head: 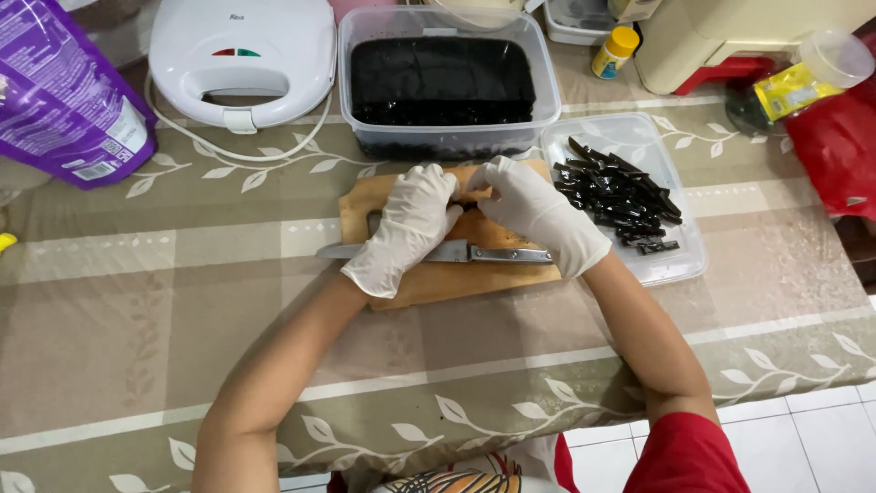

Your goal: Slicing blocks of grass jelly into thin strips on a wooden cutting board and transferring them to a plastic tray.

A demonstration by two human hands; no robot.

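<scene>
Both my hands wear white gloves and meet over a wooden cutting board (438,278). My left hand (406,228) and my right hand (538,215) pinch a small dark piece between their fingertips near the board's top edge; the piece is mostly hidden. A knife (474,254) with a metal handle lies flat across the board under my hands, its blade pointing left. Neither hand holds the knife.
A clear lid (680,260) right of the board carries several black jelly strips (620,196). Behind the board stands a clear tub (447,137) of black jelly. A white sandwich maker (242,55), a purple pouch (59,91), a yellow-capped bottle (613,50) and a red bag (835,151) ring the table.
</scene>
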